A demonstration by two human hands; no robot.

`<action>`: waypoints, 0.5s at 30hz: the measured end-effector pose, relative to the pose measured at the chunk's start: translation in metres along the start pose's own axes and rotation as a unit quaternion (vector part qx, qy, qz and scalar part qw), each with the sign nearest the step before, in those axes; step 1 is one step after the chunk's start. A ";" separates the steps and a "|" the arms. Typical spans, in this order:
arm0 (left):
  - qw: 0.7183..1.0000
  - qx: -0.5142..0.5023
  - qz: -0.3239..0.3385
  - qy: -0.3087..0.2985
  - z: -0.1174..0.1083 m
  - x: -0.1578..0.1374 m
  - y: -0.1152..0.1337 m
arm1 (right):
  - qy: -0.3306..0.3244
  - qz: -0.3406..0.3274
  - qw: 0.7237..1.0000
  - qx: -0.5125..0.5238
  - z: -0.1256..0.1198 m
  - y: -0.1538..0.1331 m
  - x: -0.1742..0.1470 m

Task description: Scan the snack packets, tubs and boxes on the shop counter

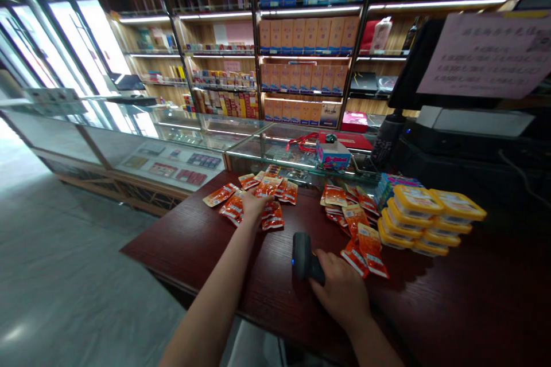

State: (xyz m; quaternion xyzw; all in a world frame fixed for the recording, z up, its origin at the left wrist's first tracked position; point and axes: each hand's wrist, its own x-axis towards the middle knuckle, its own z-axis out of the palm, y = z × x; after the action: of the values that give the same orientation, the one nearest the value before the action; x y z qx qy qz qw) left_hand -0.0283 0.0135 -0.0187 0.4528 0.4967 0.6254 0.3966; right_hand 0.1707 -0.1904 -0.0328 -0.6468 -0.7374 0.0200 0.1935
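Note:
My right hand (344,289) is wrapped round the handle of a dark barcode scanner (302,255), whose head points left just above the brown table. Over on the left, my left hand (255,206) rests among a loose heap of orange snack packets (232,204), its fingers bent against an orange snack packet (272,215) and partly hidden. A second pile of similar packets (355,218) lies to the right, beyond the scanner. Some of those overlap, and the nearest ones lie close to my right hand.
Yellow-lidded tubs (417,200) stand stacked on the right of the table (189,246). Behind them is a dark monitor (413,63) with a pink paper sheet. A glass display counter (241,140) runs along the back, bearing a small blue-and-pink box (333,156). Shelves of boxes rise behind.

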 end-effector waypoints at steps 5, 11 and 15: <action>0.994 -0.101 -0.027 0.043 0.015 -0.033 -0.017 | -0.010 0.007 1.000 -0.009 -0.002 -0.001 0.000; 0.994 -0.084 0.072 -0.029 0.018 -0.045 -0.015 | 0.007 0.018 1.000 0.016 -0.001 0.001 0.001; 0.992 -0.051 0.093 -0.062 0.023 -0.052 -0.014 | 0.022 0.046 0.995 0.080 -0.007 0.001 0.004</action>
State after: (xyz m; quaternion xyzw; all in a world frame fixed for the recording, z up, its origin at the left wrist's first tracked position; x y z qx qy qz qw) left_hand 0.0091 -0.0268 -0.0392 0.5140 0.3941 0.6547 0.3896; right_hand 0.1733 -0.1877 -0.0258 -0.6629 -0.6983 0.0736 0.2598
